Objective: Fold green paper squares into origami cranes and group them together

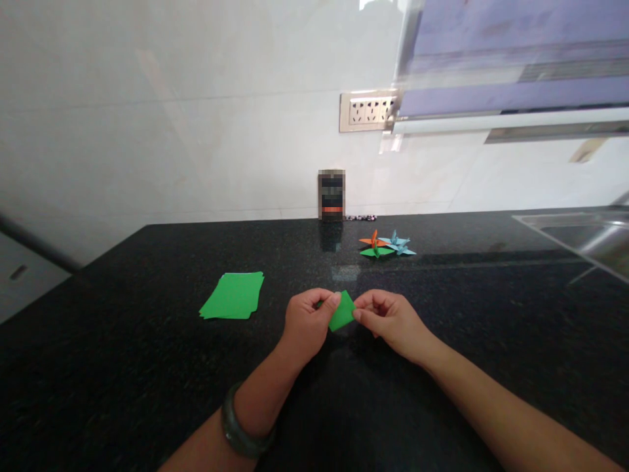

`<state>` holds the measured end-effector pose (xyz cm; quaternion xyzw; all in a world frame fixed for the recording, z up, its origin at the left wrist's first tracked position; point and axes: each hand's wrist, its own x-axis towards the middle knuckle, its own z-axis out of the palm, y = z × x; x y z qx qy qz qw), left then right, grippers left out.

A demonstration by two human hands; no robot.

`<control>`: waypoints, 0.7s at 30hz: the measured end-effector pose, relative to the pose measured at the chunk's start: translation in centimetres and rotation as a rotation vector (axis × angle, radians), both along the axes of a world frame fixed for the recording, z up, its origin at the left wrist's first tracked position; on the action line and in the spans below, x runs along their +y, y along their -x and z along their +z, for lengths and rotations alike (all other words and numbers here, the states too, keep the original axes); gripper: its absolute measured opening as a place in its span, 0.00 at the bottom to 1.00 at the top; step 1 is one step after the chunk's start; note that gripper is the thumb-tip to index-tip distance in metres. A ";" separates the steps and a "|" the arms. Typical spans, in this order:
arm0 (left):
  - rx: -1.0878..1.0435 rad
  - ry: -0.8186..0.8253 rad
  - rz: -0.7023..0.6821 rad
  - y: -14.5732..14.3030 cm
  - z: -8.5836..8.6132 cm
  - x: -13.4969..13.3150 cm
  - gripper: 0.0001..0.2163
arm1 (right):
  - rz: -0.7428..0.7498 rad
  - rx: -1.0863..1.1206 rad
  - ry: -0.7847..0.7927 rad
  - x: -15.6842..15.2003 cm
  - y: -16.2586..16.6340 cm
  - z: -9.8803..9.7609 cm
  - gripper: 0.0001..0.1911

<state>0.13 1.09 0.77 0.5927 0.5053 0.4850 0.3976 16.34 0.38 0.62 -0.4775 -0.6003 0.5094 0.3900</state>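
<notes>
A small folded piece of green paper [343,313] is held between my two hands, just above the dark countertop. My left hand [308,322] pinches its left side, with the thumb on top. At its right edge, the thumb and fingertips of my right hand [390,319] grip the paper. To the left lies a stack of green paper sheets [233,296], slightly fanned. Beyond my right hand stand several folded paper cranes: an orange crane [374,240], a green crane [377,252] and light blue cranes [399,244], close together.
The black speckled countertop [147,367] runs back to a pale wall. A dark phone-like object [332,195], blurred out, leans there beside a beaded strand [362,217]. A metal sink [590,239] is set in at the right. A socket panel [368,110] is on the wall.
</notes>
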 end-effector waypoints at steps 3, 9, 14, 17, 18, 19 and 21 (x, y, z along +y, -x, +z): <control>-0.096 0.056 0.017 0.0 -0.4 0.2 0.12 | -0.005 0.038 -0.111 -0.1 -0.2 -0.4 0.11; -0.091 0.034 0.019 -0.1 -0.5 0.3 0.12 | -0.009 -0.085 -0.197 -0.1 -0.3 -0.7 0.08; -0.099 0.045 0.026 -0.2 -0.4 0.3 0.12 | -0.010 -0.086 -0.167 -0.1 -0.2 -0.7 0.09; -0.083 0.034 0.027 -0.1 -0.5 0.3 0.12 | -0.010 -0.072 -0.168 -0.3 -0.1 -0.6 0.09; -0.069 0.028 0.029 -0.1 -0.6 0.3 0.12 | -0.009 -0.067 -0.173 -0.3 -0.1 -0.6 0.09; -0.051 0.021 0.032 0.0 -0.6 0.3 0.12 | -0.008 -0.069 -0.177 -0.3 -0.1 -0.7 0.09; 0.001 -0.002 0.044 0.0 -0.4 0.2 0.12 | -0.021 -0.090 -0.189 -0.4 -0.1 -0.8 0.08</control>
